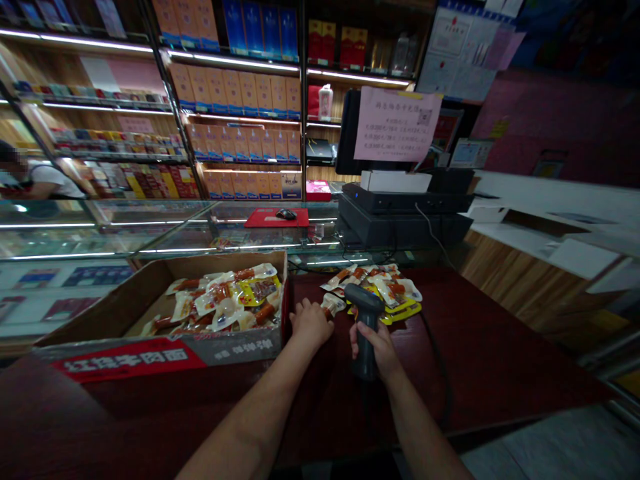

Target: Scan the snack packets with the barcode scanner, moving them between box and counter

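Note:
My right hand (376,347) is wrapped round the grip of a dark handheld barcode scanner (365,313), its head pointing at a pile of snack packets (387,290) on the dark red counter (490,353). My left hand (311,321) is closed on one small packet (332,305) at the near edge of that pile, just right of a cardboard box (150,333) that holds several more sausage and snack packets (227,300). The scanner's cable (440,360) trails off to the right across the counter.
Behind the pile stand a black register unit (405,217) and a monitor with a pink notice (397,123). A glass display counter (125,233) carries a red mat and a mouse (286,214). Shelves of boxed goods (235,93) fill the back wall. A person sits at far left (35,177).

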{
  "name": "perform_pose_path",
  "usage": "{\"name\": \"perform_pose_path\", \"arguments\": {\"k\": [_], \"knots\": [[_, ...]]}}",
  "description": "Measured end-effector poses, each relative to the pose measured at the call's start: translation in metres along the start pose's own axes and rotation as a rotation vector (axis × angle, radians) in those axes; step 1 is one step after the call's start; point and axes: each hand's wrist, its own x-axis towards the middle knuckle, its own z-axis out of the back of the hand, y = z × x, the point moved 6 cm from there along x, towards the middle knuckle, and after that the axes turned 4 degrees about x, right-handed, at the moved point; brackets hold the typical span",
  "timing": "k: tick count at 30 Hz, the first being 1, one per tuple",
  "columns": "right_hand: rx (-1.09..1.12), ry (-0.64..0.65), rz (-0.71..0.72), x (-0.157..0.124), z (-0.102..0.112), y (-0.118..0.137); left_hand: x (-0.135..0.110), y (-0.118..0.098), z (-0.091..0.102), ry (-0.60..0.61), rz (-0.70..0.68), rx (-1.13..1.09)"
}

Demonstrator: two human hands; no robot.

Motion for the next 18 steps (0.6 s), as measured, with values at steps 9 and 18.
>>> {"name": "perform_pose_path", "arguments": {"k": [9, 18], "knots": [[-0.021, 0.011, -0.021, -0.001, -0.002, -0.001, 0.017, 0.02, 0.016, -0.288, 0.009, -0.238], [-0.144, -0.061, 0.018, -0.006, -0.001, 0.002, 0.014, 0.025, 0.033, -0.777, -0.162, -0.489]]}}
